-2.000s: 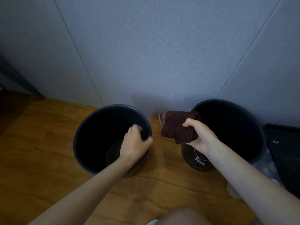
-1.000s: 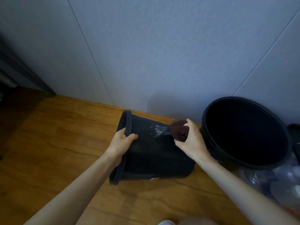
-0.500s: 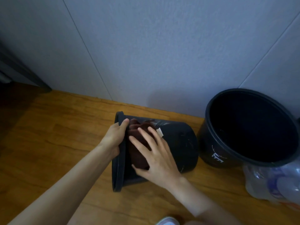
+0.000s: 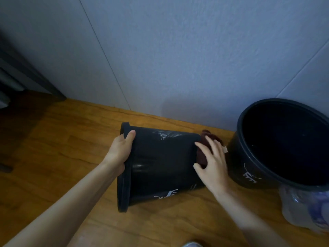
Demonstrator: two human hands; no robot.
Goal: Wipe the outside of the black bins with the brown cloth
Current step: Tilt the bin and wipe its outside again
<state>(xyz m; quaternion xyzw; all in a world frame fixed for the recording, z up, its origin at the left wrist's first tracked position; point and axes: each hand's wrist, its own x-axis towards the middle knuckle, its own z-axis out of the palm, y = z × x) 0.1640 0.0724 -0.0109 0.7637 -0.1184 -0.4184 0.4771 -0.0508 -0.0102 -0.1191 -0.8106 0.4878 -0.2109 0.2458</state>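
A black bin (image 4: 160,166) lies on its side on the wooden floor, its rim to the left and its base to the right. My left hand (image 4: 121,150) grips the rim, thumb over the outer wall. My right hand (image 4: 211,161) presses the brown cloth (image 4: 204,147) against the bin's base end with spread fingers. A second black bin (image 4: 249,168) stands upright on the right, close to the cloth.
A pale blue wall (image 4: 178,59) runs right behind the bins. A clear plastic bag or bottle (image 4: 306,207) lies at the right under the upright bin's rim. A dark piece of furniture (image 4: 21,81) stands at the far left. Wooden floor (image 4: 62,148) stretches to the left and front.
My right hand has slid the cloth along the lying bin's wall from near the rim to its base end. My left hand keeps its grip on the rim.
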